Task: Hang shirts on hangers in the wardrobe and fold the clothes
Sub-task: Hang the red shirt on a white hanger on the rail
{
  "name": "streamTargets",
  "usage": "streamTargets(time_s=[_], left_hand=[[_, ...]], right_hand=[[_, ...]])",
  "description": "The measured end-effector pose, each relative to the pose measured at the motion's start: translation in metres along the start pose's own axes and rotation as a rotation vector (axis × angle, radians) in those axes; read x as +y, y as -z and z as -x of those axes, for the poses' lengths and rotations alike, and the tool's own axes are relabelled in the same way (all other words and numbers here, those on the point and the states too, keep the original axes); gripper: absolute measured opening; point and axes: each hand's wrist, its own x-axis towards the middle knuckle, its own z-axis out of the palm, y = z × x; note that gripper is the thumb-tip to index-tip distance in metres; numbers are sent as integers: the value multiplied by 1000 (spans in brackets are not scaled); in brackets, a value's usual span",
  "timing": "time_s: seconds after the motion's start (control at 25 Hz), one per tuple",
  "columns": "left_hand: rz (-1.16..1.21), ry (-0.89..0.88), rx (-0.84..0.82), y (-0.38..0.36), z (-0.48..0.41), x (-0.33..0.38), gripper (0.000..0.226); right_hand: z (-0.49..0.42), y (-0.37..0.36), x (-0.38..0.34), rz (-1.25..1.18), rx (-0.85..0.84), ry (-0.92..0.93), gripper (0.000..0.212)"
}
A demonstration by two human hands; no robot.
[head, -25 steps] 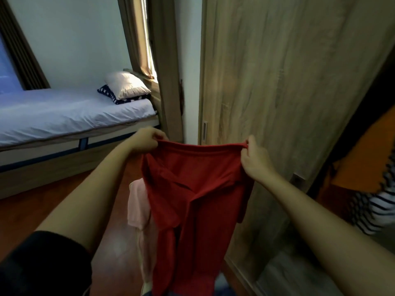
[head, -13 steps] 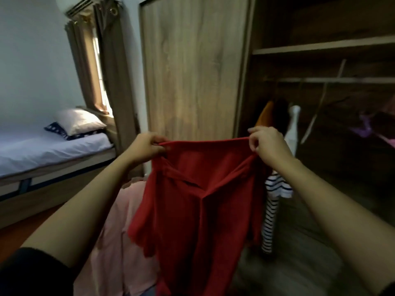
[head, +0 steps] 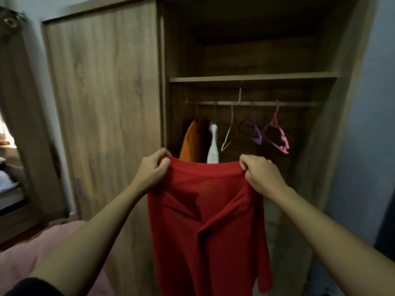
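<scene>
Red shirt (head: 205, 221) | left hand (head: 152, 170) grips edge | right hand (head: 261, 176) grips edge

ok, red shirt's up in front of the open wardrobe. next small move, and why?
Probably release the right hand and reach up for the pink hanger on the rail. It and the left hand both pinch the red shirt by its top edge, no hanger shows in it, and that hanger hangs bare on the right.

red shirt (head: 209, 221) — hem cut off below | orange garment (head: 188, 142), white garment (head: 212, 146) — lower parts hidden
</scene>
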Motion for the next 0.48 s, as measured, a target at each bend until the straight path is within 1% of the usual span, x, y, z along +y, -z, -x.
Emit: streamTargets(time_s=[0.04,0.08,0.12,0.16,0.24,0.28,0.36,0.44,0.48], left_hand=[[-41,-32,-35,-10,-9,-5,35],[-73,-31,-52,-19,-17,-10,47],[-87,-11,-55,-30,-26,-14,55],[-92,23,-60,-42,-37,-15,57],[-66,91,-70,-63,-57,-14,57],[-20,114,-97,-73,-67,-15,57],[119,150,-215,-90,-90,-15,62],[234,156,-342,-108,-116,-13,70],[260,140,-362,-122,-131,-12,65]], right_hand=[[2,5,7,-48,18,12,13],[3,9,12,-86,31,31,12],[3,11,18,-91,44,58,10],[0,13,24,-70,48,71,16],[-14,13,37,54,22,109,31],[-24,13,43,114,8,124,32],[-43,14,52,168,34,132,31],[-59,13,58,177,98,127,40],[-67,10,60,194,97,128,44]])
